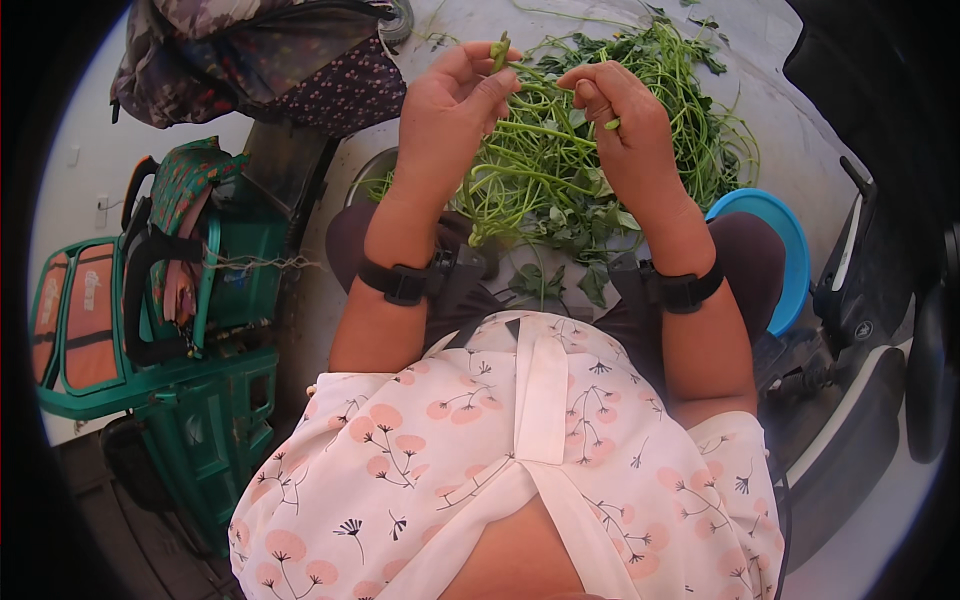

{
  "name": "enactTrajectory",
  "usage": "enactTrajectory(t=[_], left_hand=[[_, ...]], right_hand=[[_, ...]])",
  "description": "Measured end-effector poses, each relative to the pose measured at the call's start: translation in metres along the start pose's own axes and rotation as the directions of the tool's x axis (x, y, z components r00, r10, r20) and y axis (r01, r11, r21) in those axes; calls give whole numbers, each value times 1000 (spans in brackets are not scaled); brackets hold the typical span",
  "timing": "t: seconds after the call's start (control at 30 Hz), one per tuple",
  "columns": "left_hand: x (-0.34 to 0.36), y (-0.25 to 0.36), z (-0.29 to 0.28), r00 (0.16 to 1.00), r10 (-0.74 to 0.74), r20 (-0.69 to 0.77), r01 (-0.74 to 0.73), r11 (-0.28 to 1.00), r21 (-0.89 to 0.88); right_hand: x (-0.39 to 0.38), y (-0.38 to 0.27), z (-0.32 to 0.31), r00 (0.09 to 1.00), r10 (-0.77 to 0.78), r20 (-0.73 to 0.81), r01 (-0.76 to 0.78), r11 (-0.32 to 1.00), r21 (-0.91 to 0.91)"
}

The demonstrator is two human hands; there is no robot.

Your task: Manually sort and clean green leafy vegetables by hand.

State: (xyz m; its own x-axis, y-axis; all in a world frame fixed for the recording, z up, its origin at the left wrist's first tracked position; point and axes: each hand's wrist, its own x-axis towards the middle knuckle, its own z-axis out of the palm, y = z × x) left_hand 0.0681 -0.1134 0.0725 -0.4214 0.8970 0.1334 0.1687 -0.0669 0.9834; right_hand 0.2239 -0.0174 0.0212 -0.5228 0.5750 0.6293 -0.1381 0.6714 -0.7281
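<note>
My left hand [445, 115] pinches a few short green stems [501, 50] between thumb and fingers, their ends standing up above the fingertips. Opposite it, my right hand [632, 120] is closed, with fingertips and thumb together and a small bit of green stem [612, 124] showing at the palm side. The hands are apart, both raised over a large heap of leafy green vine stems [540, 165] on the ground. Long stems and leaves tangle together there, and a few loose leaves [537, 285] lie nearer, between my knees.
A metal bowl [362, 180] with greens in it is partly hidden behind my left forearm. Beyond my right knee stands a blue basin [795, 260]. Parked close by are a green three-wheeler [200, 390] on the left and a black-and-white scooter [850, 420] on the right.
</note>
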Motion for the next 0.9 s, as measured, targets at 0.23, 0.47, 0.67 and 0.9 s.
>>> enactTrajectory(t=[0.23,0.47,0.67,0.9], left_hand=[[-2,19,-10,996,26,85,-26,1000,-7],[-2,11,-34,999,8,31,-9,1000,11],[-9,7,-29,998,-19,55,15,997,78],[-14,2,-11,980,-108,170,102,994,44]], right_hand=[[-12,29,6,958,59,281,-48,998,-44],[-8,23,4,919,15,395,13,998,-69],[-11,17,11,916,193,352,-261,952,158],[-8,20,15,987,-12,158,48,972,-229]])
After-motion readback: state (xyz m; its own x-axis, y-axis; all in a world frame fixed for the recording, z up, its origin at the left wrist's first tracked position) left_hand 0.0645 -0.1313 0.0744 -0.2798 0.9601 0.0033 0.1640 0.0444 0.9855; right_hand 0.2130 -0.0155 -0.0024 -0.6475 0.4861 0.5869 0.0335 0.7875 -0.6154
